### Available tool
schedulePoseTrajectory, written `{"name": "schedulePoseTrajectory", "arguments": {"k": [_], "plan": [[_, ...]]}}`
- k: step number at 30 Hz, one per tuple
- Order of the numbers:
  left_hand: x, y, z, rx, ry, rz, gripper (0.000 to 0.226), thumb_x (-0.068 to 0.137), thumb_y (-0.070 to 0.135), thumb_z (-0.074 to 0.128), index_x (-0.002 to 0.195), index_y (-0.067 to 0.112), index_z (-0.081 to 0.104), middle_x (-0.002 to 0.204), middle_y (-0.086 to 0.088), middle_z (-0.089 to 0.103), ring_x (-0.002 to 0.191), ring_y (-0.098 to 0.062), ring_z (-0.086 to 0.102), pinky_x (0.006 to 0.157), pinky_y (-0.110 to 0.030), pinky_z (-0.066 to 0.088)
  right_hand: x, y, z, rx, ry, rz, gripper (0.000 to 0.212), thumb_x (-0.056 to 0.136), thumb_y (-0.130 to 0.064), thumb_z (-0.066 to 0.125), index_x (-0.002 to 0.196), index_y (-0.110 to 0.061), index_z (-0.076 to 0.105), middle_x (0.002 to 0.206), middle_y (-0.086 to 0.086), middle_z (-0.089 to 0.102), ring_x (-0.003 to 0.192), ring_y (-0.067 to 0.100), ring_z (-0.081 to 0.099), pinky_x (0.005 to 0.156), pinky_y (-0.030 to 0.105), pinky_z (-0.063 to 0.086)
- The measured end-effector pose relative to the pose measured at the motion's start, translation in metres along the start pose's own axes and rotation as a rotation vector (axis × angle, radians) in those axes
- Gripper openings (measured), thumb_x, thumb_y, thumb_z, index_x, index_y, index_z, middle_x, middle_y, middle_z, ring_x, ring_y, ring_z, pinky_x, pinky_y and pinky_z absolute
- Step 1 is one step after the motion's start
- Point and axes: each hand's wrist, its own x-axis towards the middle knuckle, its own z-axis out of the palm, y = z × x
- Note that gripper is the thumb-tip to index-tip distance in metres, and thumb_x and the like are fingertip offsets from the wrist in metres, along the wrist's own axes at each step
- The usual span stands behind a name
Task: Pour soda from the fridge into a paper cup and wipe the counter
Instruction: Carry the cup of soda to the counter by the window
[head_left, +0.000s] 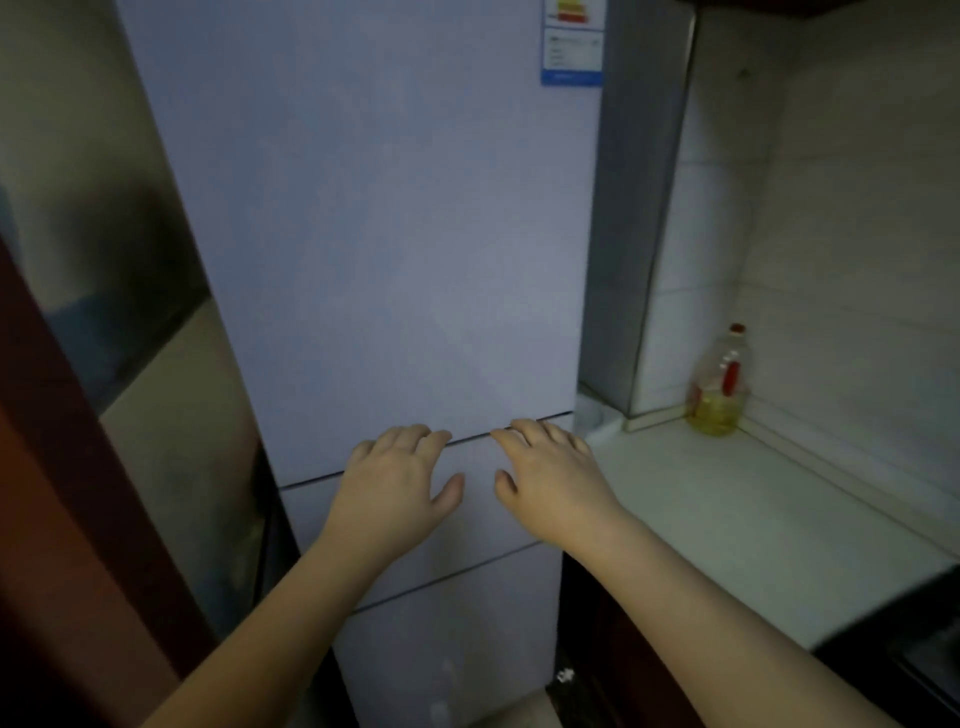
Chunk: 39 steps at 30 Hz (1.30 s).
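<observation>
A tall pale lilac fridge (384, 234) fills the middle of the head view, its doors closed. My left hand (400, 478) and my right hand (545, 470) are both held out in front of it, fingers spread, fingertips at the dark seam between the upper door and the drawer below. Neither hand holds anything. To the right runs a white counter (737, 519). No soda, paper cup or cloth is in sight.
A clear bottle of yellow oil (719, 387) with a red cap stands in the counter's back corner by the tiled wall. A dark stove edge (914, 634) sits at the lower right. A dark red door frame (62, 519) borders the left. An energy label (571, 41) is stuck high on the fridge.
</observation>
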Motion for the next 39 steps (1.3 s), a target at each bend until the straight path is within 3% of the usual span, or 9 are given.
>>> {"name": "schedulePoseTrajectory", "arguments": {"k": [7, 12, 19, 29, 33, 39], "plan": [[0.001, 0.088, -0.004, -0.073, -0.033, 0.126, 0.059, 0.082, 0.055, 0.039, 0.116, 0.017, 0.068, 0.113, -0.004, 0.068, 0.102, -0.025, 0.066, 0.081, -0.042, 0.052, -0.074, 0.050, -0.035, -0.056, 0.015, 0.152, 0.053, 0.095, -0.041, 0.036, 0.146, -0.025, 0.031, 0.146, 0.000, 0.039, 0.132, 0.023, 0.034, 0.108, 0.038, 0.025], [-0.015, 0.169, -0.017, -0.174, 0.027, 0.195, 0.055, 0.082, 0.053, 0.041, 0.115, 0.018, 0.068, 0.120, -0.004, 0.066, 0.110, -0.025, 0.062, 0.085, -0.040, 0.051, -0.149, 0.092, -0.049, -0.062, 0.036, 0.271, 0.052, 0.096, -0.043, 0.035, 0.145, -0.027, 0.029, 0.144, -0.001, 0.041, 0.131, 0.021, 0.036, 0.107, 0.037, 0.026], [-0.053, 0.306, -0.029, -0.272, -0.092, 0.367, 0.069, 0.084, 0.061, 0.024, 0.135, 0.025, 0.054, 0.142, 0.001, 0.051, 0.132, -0.020, 0.044, 0.102, -0.040, 0.037, -0.284, 0.155, -0.083, -0.100, 0.031, 0.472, 0.053, 0.098, -0.039, 0.033, 0.148, -0.025, 0.027, 0.149, 0.000, 0.035, 0.136, 0.020, 0.030, 0.110, 0.037, 0.022], [-0.097, 0.495, -0.052, -0.408, -0.107, 0.726, 0.057, 0.080, 0.056, 0.040, 0.124, 0.027, 0.061, 0.129, 0.001, 0.060, 0.122, -0.021, 0.054, 0.092, -0.039, 0.046, -0.457, 0.221, -0.149, -0.225, 0.110, 0.812, 0.055, 0.095, -0.039, 0.038, 0.148, -0.025, 0.027, 0.148, -0.003, 0.037, 0.136, 0.018, 0.032, 0.111, 0.035, 0.022], [-0.103, 0.560, -0.057, -0.438, -0.118, 0.868, 0.062, 0.081, 0.059, 0.036, 0.128, 0.027, 0.059, 0.133, 0.000, 0.057, 0.125, -0.022, 0.051, 0.095, -0.041, 0.043, -0.514, 0.241, -0.162, -0.300, 0.110, 0.968, 0.054, 0.092, -0.035, 0.041, 0.144, -0.022, 0.036, 0.143, 0.001, 0.045, 0.131, 0.022, 0.040, 0.108, 0.038, 0.028], [-0.122, 0.660, -0.064, -0.526, -0.108, 1.113, 0.063, 0.082, 0.059, 0.033, 0.127, 0.024, 0.058, 0.130, -0.001, 0.059, 0.121, -0.024, 0.054, 0.096, -0.041, 0.043, -0.595, 0.260, -0.178, -0.437, 0.205, 1.226, 0.054, 0.076, -0.035, 0.040, 0.121, -0.014, 0.062, 0.113, 0.008, 0.066, 0.103, 0.030, 0.063, 0.089, 0.042, 0.049]]}}
